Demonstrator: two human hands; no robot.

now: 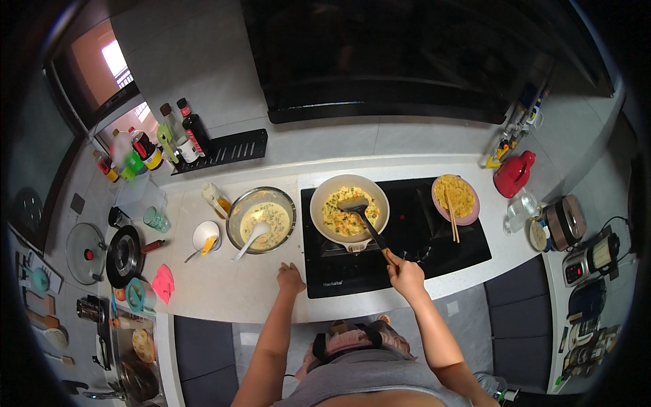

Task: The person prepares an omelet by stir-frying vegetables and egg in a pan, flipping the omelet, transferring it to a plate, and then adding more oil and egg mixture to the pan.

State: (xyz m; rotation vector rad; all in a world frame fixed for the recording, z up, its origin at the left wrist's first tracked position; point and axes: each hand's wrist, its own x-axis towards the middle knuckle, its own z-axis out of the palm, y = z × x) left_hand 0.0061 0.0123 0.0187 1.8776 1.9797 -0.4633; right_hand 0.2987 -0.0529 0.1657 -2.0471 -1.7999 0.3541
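My right hand [407, 276] is closed on the wooden handle of a spatula [355, 204], whose dark blade rests on an egg and vegetable pancake [339, 212]. That pancake lies in a light-coloured frying pan [382, 224] on the black cooktop [335, 277]. My left hand [291, 279] rests on the counter just left of the cooktop, holding nothing. Beyond it stands a steel bowl [231, 239] of batter [277, 221] with a white ladle [260, 230] in it. On the cooktop's right, a pink plate [474, 216] bears cooked pancakes [455, 196] with chopsticks [452, 219] across them.
Left of the steel bowl are a white bowl [199, 231], an oil bottle [216, 201], a green glass [156, 220] and a pink cloth [163, 284]. A black pan [124, 257] stands farther left, near the sink. A red kettle [513, 174] and glass jug [521, 206] are at right.
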